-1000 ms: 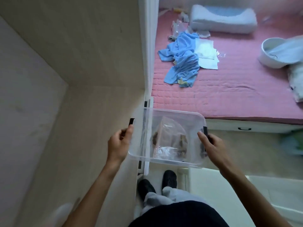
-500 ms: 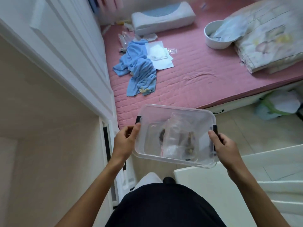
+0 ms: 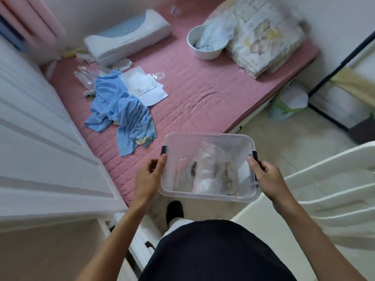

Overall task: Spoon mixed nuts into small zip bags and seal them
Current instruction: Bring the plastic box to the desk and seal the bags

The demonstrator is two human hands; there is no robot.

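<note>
I carry a clear plastic box (image 3: 209, 139) with black side clips in front of my waist. My left hand (image 3: 149, 176) grips its left side and my right hand (image 3: 265, 176) grips its right side at the clip. Inside lie clear zip bags (image 3: 211, 169) with dark nuts showing through them; how many bags I cannot tell. On the pink mattress (image 3: 203, 94) beyond the box lie more clear bags on white sheets (image 3: 142, 84) next to a crumpled blue towel (image 3: 121, 110).
A white cabinet door (image 3: 40, 149) stands open at my left. A white bowl (image 3: 205, 45), a folded quilt (image 3: 261, 35) and a pillow (image 3: 127, 37) lie on the mattress. White furniture (image 3: 324, 189) is at my right, and a green-and-white bin (image 3: 288, 104) stands on the tiled floor.
I have turned from the cupboard interior toward the mattress, carrying the box along in both hands. The view now shows the whole bed and the floor at right.
</note>
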